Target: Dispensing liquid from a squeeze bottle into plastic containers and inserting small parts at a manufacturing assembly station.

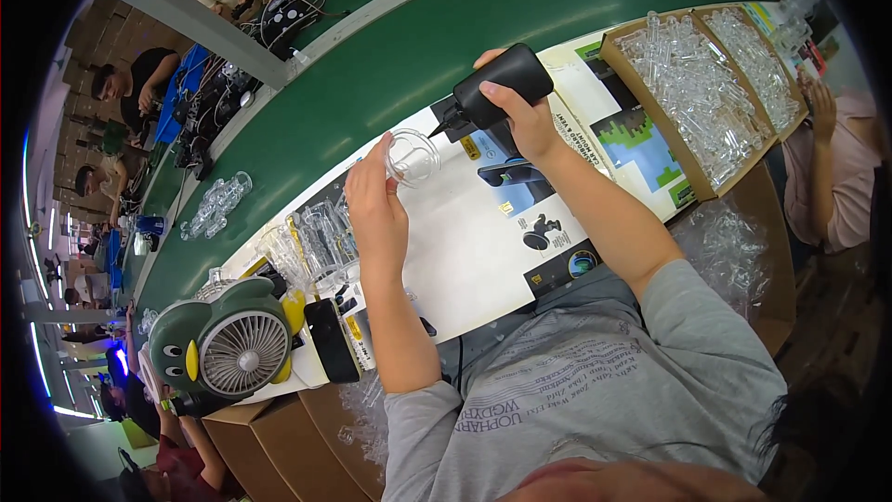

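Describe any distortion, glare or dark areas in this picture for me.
Head view: the green table bends strongly; light strips at far left burn white; black fills the corners; the clear round piece in the left hand shows pale glints.

Green worktop (390,65), long, looks curved in the fisheye. White printed sheet (465,251) along its near side, middle bare, coloured pictures and dark blocks toward its ends. Right end: open cardboard box (665,125), divided, full of clear plastic parts. Left part: row of clear plastic pieces (321,237), then black flat slab (330,339) beside a green bird-shaped fan (246,358). Loose clear plastic heap (218,204) directly on green, beyond the sheet.
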Tool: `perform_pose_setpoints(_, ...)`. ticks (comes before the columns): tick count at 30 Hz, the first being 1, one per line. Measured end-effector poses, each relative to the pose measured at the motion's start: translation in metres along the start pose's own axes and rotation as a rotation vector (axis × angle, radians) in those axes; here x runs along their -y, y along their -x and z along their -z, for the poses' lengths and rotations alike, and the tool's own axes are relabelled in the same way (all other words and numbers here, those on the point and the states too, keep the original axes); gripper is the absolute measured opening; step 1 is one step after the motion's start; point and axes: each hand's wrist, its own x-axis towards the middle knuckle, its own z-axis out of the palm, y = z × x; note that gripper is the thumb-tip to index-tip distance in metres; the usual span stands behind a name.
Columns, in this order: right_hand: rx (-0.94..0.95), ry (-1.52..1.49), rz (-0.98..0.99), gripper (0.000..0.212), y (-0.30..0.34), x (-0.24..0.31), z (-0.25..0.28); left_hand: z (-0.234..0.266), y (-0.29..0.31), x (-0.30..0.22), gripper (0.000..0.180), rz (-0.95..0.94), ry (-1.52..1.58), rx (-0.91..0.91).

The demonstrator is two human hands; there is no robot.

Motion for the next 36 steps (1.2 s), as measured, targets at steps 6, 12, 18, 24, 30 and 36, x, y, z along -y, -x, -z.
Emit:
perform_pose_setpoints(6,-0.009,0.011,0.014,0.026,0.0,-0.001,-0.001,0.0,0.0,-0.002,0.051,-0.057,-0.066,0.001)
perform_pose_setpoints(12,0.001,0.094,0.077,0.026,0.002,0.001,-0.001,-0.003,0.001,-0.004,0.051,-0.094,-0.132,-0.001)
perform_pose_setpoints(18,0.006,0.165,0.121,0.027,0.006,0.003,-0.004,-0.004,0.002,-0.004,0.051,-0.11,-0.164,0.007)
perform_pose_setpoints(24,-0.004,0.159,0.125,0.027,0.006,0.002,-0.004,-0.005,0.002,-0.004,0.051,-0.118,-0.17,0.005)
perform_pose_setpoints(30,-0.119,0.005,0.038,0.027,0.001,-0.002,-0.003,-0.006,0.003,-0.001,0.05,-0.137,-0.207,-0.018)
perform_pose_setpoints(36,-0.417,-0.258,-0.147,0.023,-0.011,-0.005,0.0,-0.007,0.002,0.0,0.046,-0.095,-0.195,-0.102)
